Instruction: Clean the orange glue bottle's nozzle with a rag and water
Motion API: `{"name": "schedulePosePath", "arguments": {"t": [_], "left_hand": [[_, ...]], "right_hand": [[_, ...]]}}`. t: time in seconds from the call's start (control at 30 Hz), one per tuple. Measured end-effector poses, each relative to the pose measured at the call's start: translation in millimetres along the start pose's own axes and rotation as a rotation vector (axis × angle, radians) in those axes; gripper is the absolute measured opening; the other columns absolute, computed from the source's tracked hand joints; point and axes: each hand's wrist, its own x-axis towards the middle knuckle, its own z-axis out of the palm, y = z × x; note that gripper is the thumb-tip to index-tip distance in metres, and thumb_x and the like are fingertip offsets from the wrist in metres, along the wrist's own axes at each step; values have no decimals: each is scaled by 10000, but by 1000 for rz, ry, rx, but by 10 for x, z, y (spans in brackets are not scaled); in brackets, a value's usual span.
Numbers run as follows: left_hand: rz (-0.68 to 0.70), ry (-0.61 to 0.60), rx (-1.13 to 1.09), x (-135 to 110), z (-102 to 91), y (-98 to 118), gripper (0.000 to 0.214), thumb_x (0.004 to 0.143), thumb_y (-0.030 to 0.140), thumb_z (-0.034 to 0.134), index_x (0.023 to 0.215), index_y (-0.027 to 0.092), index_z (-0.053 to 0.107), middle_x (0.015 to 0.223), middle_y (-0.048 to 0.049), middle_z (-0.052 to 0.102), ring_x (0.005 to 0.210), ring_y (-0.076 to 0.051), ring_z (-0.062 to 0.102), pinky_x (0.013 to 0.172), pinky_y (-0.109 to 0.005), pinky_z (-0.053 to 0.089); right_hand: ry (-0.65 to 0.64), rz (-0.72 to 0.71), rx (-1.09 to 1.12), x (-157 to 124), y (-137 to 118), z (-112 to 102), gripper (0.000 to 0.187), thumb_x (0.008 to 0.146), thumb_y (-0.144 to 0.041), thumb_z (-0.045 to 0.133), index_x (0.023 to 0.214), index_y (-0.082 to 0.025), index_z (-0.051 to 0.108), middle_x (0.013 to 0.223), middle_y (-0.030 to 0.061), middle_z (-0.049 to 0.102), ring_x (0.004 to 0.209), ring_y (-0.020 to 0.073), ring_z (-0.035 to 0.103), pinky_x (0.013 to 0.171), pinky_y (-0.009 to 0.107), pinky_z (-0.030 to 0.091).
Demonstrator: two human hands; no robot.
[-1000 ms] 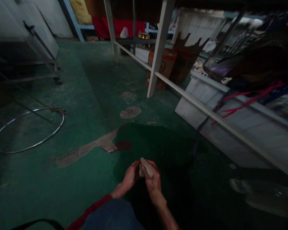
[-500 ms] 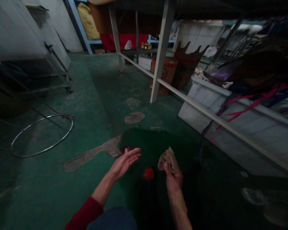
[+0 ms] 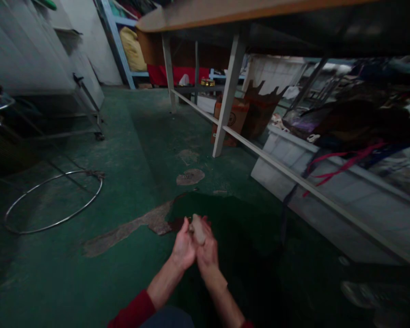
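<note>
My left hand (image 3: 182, 246) and my right hand (image 3: 209, 253) are pressed together low in the middle of the view, above a dark patch of the green floor (image 3: 130, 136). Both are closed round a small beige cloth (image 3: 198, 228), which sticks up between the fingers. What else the cloth may wrap is hidden. Red sleeve cuffs show at my wrists.
A metal hoop (image 3: 51, 200) lies on the floor at left. A wooden table (image 3: 246, 9) with white legs (image 3: 227, 95) and a low rail stands over a cardboard box (image 3: 235, 114) and a white crate (image 3: 328, 191) with red straps (image 3: 341, 164). A wheeled metal frame (image 3: 89, 109) stands at far left.
Half a second ago my left hand was open and apart, with a small red ball between the hands. Now the hands are clasped on the cloth and the ball is out of sight.
</note>
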Motion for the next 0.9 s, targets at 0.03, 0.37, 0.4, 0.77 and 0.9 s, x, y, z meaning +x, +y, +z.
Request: {"name": "schedulePosePath", "arguments": {"t": [0.03,0.37,0.4,0.77,0.9], "left_hand": [[2,8,-1,7,-2,-14,456,872,510,380,1152,194,553,1220,-92,584,1152,-255,520,986,-456,386],[71,40,-50,-63,-60,-5,494,884,523,290,1105,188,577,1152,-82,626,1157,-252,518,1000,-433,375],[95,33,-59,-80,-48,26,543,876,558,260,1114,185,574,1162,-90,619,1166,-255,509,999,-439,374],[204,141,-224,50,-167,126,512,932,399,223,1297,112,439,1112,-112,657,1084,-171,577,950,-282,423],[149,151,-169,97,-338,98,493,920,409,253,1336,182,393,1256,-97,573,1155,-197,527,957,-341,411]], "right_hand": [[-14,-3,4,5,-13,22,397,778,-243,492,1160,-219,597,1178,51,620,1147,191,524,985,319,393],[-51,67,63,127,-54,162,332,761,-221,490,1039,-226,672,1054,35,688,1036,193,603,916,308,452],[-50,66,72,138,-51,144,326,755,-229,505,1034,-234,675,1101,30,669,1073,194,583,951,317,426],[170,177,142,96,68,103,438,825,-282,416,1227,-158,536,1255,104,561,1173,218,504,980,380,406],[102,118,158,-305,22,335,343,790,-189,442,1056,-219,657,1159,95,617,1113,203,544,933,379,452]]}}
